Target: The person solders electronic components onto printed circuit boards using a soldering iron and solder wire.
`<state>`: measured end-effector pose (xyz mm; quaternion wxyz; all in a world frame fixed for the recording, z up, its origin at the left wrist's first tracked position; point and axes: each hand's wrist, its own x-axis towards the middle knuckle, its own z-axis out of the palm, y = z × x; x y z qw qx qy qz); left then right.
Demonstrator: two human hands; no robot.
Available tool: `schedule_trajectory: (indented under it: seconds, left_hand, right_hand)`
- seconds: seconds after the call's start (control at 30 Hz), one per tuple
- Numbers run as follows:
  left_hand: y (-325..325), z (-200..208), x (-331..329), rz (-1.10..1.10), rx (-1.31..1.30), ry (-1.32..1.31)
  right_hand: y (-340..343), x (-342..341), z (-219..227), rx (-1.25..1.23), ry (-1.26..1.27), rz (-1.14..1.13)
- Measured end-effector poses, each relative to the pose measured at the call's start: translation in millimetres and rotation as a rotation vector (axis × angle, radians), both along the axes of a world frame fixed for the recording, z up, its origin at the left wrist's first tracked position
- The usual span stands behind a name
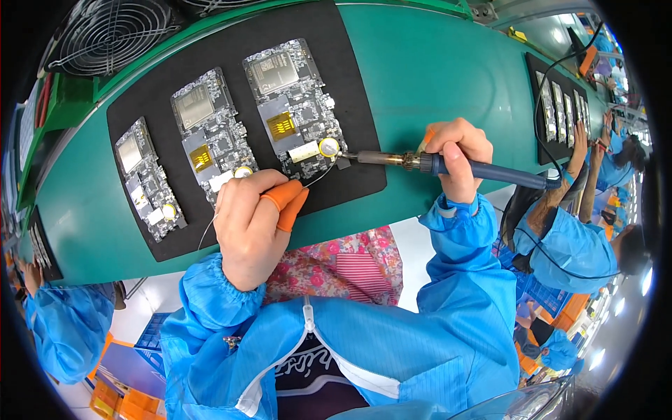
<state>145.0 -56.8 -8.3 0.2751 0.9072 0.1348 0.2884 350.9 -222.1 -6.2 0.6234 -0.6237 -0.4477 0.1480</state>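
Observation:
My right hand (462,155) is closed around the blue handle of a soldering iron (500,173). The iron points left, its tip beside a round yellow-rimmed part (328,147) at the lower end of the right-hand circuit board (305,112). Orange finger cots cover fingertips of my left hand (248,220), which pinches a thin solder wire (323,175). One end of the wire curves up toward the iron's tip; whether they touch I cannot tell. Two more circuit boards, a middle one (222,136) and a left one (149,185), lie alongside; my left hand hides the middle one's lower end.
The boards lie on a black foam mat (360,119) on a green bench top (434,63). A fan grille (112,35) stands at the far left. The iron's black cord (542,105) loops at the right. Co-workers in blue sit on both sides, near other black mats (560,105).

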Motion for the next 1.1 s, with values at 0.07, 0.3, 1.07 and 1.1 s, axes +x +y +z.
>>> schedule_trajectory:
  seconds: [0.07, 0.3, 1.07, 1.1]
  left_hand:
    - [-0.2, -0.1, -0.6, 0.005, 0.000, 0.014]
    - [-1.5, 2.4, -1.2, -0.007, -0.016, 0.044]
    - [-3.8, -4.8, 14.8, -0.059, 0.117, 0.073]
    - [-3.3, -3.8, 15.0, -0.109, 0.155, 0.101]
  right_hand:
    - [1.0, 0.2, -1.4, -0.013, -0.013, 0.032]
    - [1.3, 0.6, -4.3, -0.031, -0.060, 0.058]
    - [5.5, 0.1, -1.4, 0.004, -0.110, 0.078]
    - [5.1, 0.2, -1.6, 0.003, -0.111, 0.077]
